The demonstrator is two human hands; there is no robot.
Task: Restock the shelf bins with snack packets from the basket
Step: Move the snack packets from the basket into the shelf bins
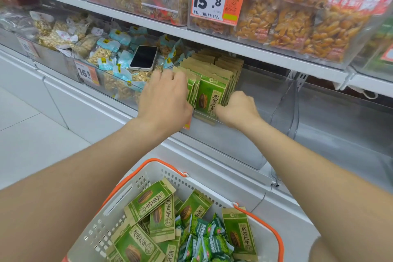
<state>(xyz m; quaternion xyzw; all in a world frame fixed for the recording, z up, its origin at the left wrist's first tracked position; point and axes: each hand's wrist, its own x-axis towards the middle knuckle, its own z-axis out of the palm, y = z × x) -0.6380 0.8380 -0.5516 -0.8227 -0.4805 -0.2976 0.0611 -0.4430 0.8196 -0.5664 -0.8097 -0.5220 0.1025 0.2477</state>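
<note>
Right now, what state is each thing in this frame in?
left grip, curled over the left row of upright packets.
right grip, curled against the upright packets' front right edge.
upright packets, standing in rows in the bin's left part.
bin, right part bare.
basket, partly filled with loose packets.
phone, screen dark, face up on peanut packs.

A phone [143,57], screen dark, lies face up on bagged peanuts [110,84]. An orange price tag [217,0] fixed above the upper shelf [148,21] reads 15.8. A lower tag [87,73] appears to read 16.5, its last digits unclear. Pale floor tiles [25,134] lie at left.
</note>
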